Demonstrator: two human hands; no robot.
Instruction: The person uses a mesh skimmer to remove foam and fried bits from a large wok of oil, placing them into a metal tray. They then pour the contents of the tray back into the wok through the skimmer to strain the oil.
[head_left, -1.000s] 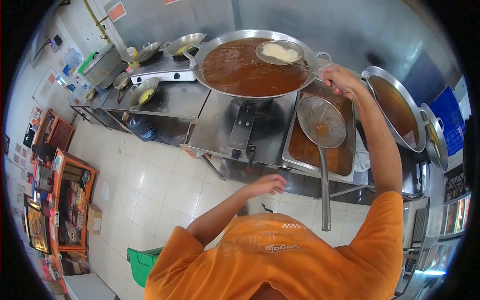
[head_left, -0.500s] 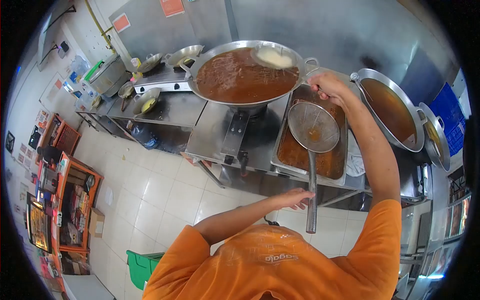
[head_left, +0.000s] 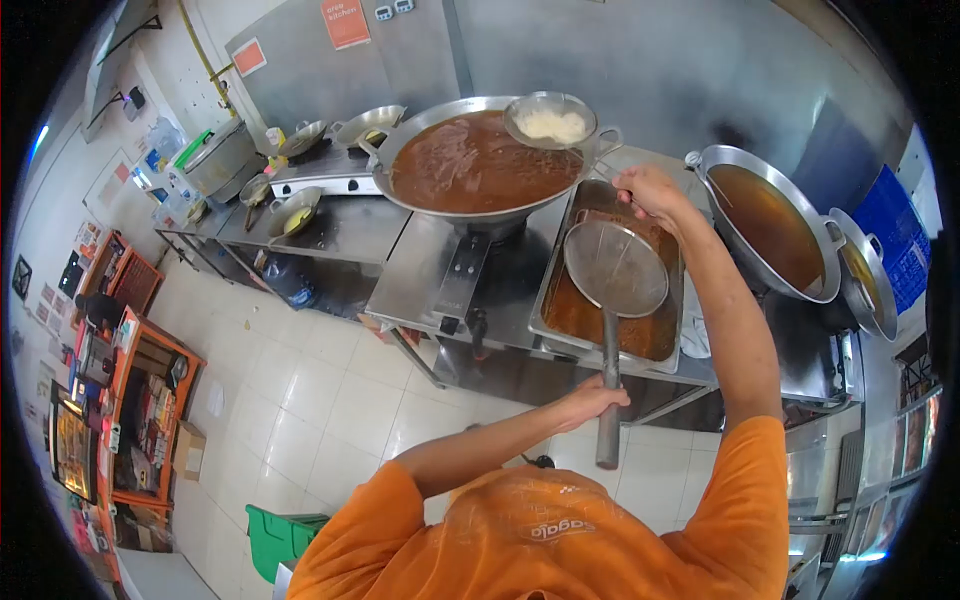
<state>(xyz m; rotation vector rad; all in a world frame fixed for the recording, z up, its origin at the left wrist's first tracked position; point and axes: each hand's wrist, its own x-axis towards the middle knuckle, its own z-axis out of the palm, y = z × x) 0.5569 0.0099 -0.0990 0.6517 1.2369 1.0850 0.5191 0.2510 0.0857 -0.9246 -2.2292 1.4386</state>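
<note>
My right hand is closed around the thin handle of a round wire strainer. A pale, whitish food lies in the strainer's bowl, at the back right of a big wok of reddish-brown liquid. My left hand is wrapped round the thick metal handle of a larger mesh skimmer. That skimmer's round mesh is over a rectangular metal tray with brown-orange liquid or residue in it, and its handle points toward me.
Another wok of brown liquid stands to the right, with a smaller pan beside it. Further left are a gas stove, several small pans and a lidded pot. A green bin stands on the floor at lower left.
The small strainer with the pale food has risen to the wok's back right rim. The larger skimmer has shifted slightly left, and my left hand's fingers have closed round its handle.
</note>
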